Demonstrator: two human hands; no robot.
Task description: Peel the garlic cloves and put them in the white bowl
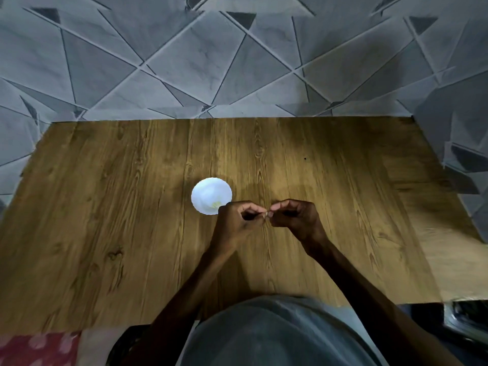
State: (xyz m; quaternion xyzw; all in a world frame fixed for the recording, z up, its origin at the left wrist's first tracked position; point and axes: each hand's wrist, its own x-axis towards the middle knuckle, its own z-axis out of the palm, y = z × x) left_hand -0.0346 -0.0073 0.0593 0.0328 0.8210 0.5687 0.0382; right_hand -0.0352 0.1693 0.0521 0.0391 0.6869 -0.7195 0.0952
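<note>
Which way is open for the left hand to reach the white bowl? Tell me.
Probably yes, straight ahead: the left hand hangs at the near right edge of the white bowl, with nothing between them. It is pinching something small together with the right hand.

Nothing readable here as far as I can see. No text, labels, brand names or numbers anywhere. The white bowl is plain, the wooden surface around it only has grain lines, and the wall behind the bowl just has a geometric line pattern, no lettering. The reddish cloth down near the bowl's left side shows blurry spots, not writing.
</note>
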